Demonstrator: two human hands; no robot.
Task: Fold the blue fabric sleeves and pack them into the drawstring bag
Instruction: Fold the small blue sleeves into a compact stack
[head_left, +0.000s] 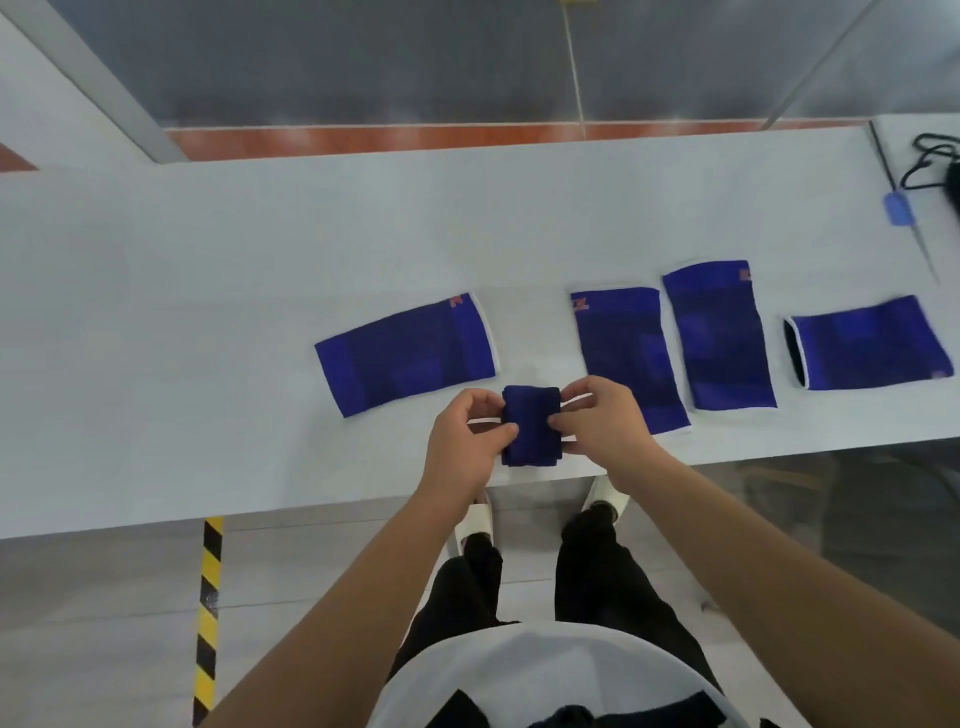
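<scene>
A folded blue sleeve (531, 426) is held just above the near edge of the white table (208, 312). My left hand (465, 441) pinches its left side and my right hand (602, 421) pinches its right side. Several flat blue sleeves lie in a row behind it: one at the left (405, 353), two in the middle (626, 353) (719, 338), one at the right (872, 345). The black drawstring bag (948, 176) shows only partly at the far right edge, with its cord looped on the table.
A small blue tag on a thin rod (897, 208) lies near the bag at the right. The table's front edge runs just under my hands. A yellow-black striped floor marking (208, 613) lies on the floor at the left, and my feet stand below the table edge.
</scene>
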